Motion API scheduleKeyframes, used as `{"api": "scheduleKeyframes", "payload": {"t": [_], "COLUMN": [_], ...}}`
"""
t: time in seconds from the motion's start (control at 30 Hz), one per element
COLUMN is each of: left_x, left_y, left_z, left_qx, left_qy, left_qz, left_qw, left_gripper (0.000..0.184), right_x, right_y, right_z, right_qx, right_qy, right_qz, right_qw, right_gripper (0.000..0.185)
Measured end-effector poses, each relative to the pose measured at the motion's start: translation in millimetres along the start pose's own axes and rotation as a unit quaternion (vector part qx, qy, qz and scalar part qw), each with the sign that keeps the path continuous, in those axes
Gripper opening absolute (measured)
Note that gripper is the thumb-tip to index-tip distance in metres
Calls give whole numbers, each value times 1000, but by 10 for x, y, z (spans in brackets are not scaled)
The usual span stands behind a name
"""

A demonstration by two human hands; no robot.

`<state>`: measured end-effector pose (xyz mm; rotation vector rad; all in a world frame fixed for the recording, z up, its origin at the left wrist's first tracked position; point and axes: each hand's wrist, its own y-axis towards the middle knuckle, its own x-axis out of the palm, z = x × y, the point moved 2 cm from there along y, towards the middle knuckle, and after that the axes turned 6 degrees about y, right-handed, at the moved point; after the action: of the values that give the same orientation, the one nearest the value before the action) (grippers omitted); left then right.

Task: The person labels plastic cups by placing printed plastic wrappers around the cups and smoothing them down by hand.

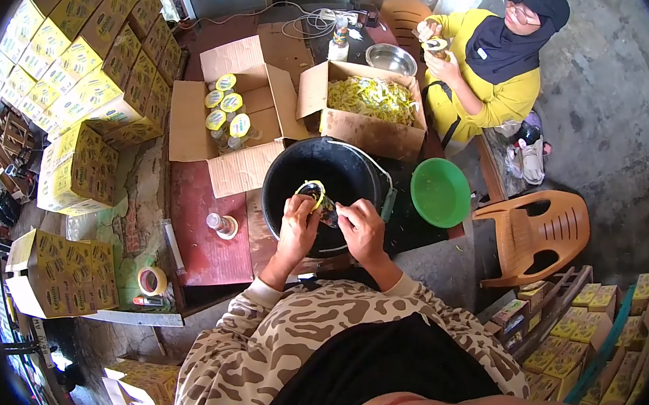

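Over the black bucket (273, 199), a small clear cup (327, 213) with a yellow rim and dark print or contents is tilted in my hands. My left hand (298, 227) is closed around the cup near its rim. With fingers pinched, my right hand (363, 231) grips the cup's lower side. My fingers hide part of it. To the left on the red table stands a clear cup with a whitish base (223, 225).
An open carton (239, 171) holds several lidded cups; another carton (373, 141) holds yellow strips. A green basin (440, 193) sits right of the bucket. A person in yellow (509, 95) handles a cup at the right. Stacked printed boxes (84, 61) stand left, an orange chair (534, 233) right.
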<state>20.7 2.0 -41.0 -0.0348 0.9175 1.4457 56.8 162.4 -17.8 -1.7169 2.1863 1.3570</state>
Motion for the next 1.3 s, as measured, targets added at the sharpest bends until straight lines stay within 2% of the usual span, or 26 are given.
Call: {"api": "scheduleKeyframes", "payload": {"t": [0.1,0.17,0.27,0.47,0.57,0.8,0.83,0.93,1.1,1.17,1.3], "left_x": [44,90,85,132,133,96,104,94,154,184,146], "left_y": [5,-16,6,-25,26,73,65,76,21,-43,-3], "left_z": [-8,-43,-46,73,56,-35,-29,-21,-92,-4,26], "left_qx": [-9,-73,-34,-1,-8,-15,-12,-33,-40,3,1], "left_qy": [-18,-61,-23,-31,-23,9,3,15,7,-4,-16], "left_qz": [-5,-12,-12,-26,-11,-10,-18,-27,-19,-38,-34], "left_qw": [1000,995,999,999,1000,1000,1000,999,999,999,999], "left_gripper": [12,11,11,12,12,13,13,8,11,12,14], "right_x": [26,44,46,80,59,22,65,134,257,260,166], "right_y": [-14,-19,-31,30,64,43,-1,17,65,142,199], "right_z": [2,-6,13,120,225,-21,42,89,119,197,357], "right_qx": [-16,-27,-29,9,45,8,15,12,16,41,61], "right_qy": [-4,-19,-33,-63,-17,-24,-31,-47,-60,-73,-16], "right_qz": [-14,-30,-22,-13,0,-1,-20,-28,-35,-42,12], "right_qw": [1000,999,999,998,999,1000,999,998,997,996,998], "right_gripper": [21,21,20,16,17,15,21,21,17,13,13]}}
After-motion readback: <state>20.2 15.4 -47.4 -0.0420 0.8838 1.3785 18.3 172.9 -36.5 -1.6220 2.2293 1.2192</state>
